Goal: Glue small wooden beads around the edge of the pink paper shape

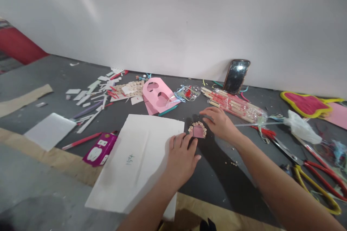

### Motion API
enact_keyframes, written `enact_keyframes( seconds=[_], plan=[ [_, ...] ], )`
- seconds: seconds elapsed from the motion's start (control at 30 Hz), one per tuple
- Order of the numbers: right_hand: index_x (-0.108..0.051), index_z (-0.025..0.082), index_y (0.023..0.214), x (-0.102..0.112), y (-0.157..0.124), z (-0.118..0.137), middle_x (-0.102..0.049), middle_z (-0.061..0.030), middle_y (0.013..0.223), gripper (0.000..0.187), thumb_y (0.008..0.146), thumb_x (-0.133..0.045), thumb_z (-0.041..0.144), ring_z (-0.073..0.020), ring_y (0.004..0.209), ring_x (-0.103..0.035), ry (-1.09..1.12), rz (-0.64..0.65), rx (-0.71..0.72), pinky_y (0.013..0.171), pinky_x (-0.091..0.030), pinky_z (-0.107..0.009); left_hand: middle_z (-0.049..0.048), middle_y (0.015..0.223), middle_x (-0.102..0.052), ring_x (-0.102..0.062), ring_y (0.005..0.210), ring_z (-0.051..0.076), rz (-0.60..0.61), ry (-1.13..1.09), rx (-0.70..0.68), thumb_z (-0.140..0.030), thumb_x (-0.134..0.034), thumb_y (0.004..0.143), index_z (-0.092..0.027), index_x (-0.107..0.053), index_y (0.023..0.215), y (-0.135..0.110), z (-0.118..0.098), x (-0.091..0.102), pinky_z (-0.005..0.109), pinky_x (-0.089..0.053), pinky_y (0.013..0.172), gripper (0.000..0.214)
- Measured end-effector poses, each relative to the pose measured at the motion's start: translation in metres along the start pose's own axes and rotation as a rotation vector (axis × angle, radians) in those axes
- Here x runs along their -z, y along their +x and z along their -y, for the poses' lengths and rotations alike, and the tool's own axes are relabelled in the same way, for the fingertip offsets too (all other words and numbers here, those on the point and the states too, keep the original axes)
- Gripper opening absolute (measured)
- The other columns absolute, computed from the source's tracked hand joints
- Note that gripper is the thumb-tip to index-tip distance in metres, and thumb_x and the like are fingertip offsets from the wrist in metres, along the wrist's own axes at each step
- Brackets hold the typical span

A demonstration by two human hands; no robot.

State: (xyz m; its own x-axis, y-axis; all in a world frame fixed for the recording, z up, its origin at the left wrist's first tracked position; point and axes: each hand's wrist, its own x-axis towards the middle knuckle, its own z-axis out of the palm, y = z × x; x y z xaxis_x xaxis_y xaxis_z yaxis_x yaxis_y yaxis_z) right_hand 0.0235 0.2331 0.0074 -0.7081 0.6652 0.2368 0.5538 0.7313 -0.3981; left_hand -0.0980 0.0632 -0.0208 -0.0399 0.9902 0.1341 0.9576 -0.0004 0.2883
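Observation:
A small pink piece lies on the dark table, its curved edge lined with small pale beads or cut stick ends, too small to tell which. A dark line crosses it. My left hand rests palm down over the right edge of a white board, fingers spread, the fingertips at the lower left edge of the pink piece. Just right of and above that piece hovers my right hand, its fingers bent and apart, with nothing visible between them. Loose pale bits are scattered below it.
Behind are a pink cutout card, a bag of thin sticks and a phone leaning on the wall. Scissors lie right. A purple box, a red pen and white strips lie left.

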Motion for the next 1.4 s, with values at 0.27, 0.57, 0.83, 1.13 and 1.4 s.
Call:
enact_keyframes(
  seconds=[0.27,0.57,0.83,1.13,1.4],
  plan=[
    [-0.062,0.021,0.111,0.064,-0.056,0.012,-0.06,-0.0106,0.112,0.026,0.09,-0.046,0.024,-0.0239,0.107,-0.056,0.008,-0.164,-0.005,0.092,-0.047,-0.043,0.0092,0.126,-0.057,-0.045,0.12,0.029,-0.019,0.047,-0.028,-0.033,-0.059,0.084,-0.021,-0.054,0.122,0.001,-0.001,0.0,0.051,-0.034,0.102,0.04],
    [-0.062,0.029,0.104,0.099,-0.167,0.021,-0.068,-0.0075,0.098,0.026,0.09,-0.044,0.039,-0.0233,0.083,-0.067,-0.057,-0.277,-0.221,0.068,-0.053,-0.034,0.0108,0.125,-0.056,-0.047,0.12,0.028,-0.014,0.088,-0.041,-0.022,-0.057,0.084,-0.02,-0.055,0.119,-0.005,-0.004,0.012,0.049,-0.037,0.102,0.035],
    [-0.06,0.03,0.101,0.1,-0.25,0.02,-0.066,-0.0029,0.065,0.024,0.087,-0.043,0.04,-0.0171,0.042,-0.055,-0.055,-0.445,-0.497,0.042,-0.043,-0.028,0.0118,0.116,-0.056,-0.052,0.11,0.025,0.061,0.005,-0.12,-0.024,-0.049,0.09,-0.017,-0.053,0.123,-0.022,-0.033,0.019,0.042,-0.045,0.095,0.034],
    [-0.061,0.028,0.105,0.093,-0.325,-0.002,-0.065,-0.0018,0.06,0.029,0.08,-0.048,0.037,-0.0179,0.041,-0.056,-0.067,-0.477,-0.753,0.04,-0.044,-0.028,0.011,0.111,-0.054,-0.052,0.107,0.024,0.076,-0.051,-0.222,-0.018,-0.053,0.088,-0.017,-0.049,0.123,-0.005,-0.064,0.005,0.042,-0.046,0.092,0.036],
    [-0.062,0.027,0.087,0.072,-0.332,0.0,-0.07,-0.0066,0.079,0.023,0.085,-0.048,0.046,-0.0227,0.064,-0.067,-0.143,-0.458,-0.6,0.051,-0.051,-0.033,0.006,0.102,-0.056,-0.054,0.103,0.021,0.135,-0.08,-0.273,-0.011,-0.06,0.08,-0.02,-0.057,0.104,0.015,-0.078,-0.015,0.036,-0.048,0.087,0.026]
  ],
)
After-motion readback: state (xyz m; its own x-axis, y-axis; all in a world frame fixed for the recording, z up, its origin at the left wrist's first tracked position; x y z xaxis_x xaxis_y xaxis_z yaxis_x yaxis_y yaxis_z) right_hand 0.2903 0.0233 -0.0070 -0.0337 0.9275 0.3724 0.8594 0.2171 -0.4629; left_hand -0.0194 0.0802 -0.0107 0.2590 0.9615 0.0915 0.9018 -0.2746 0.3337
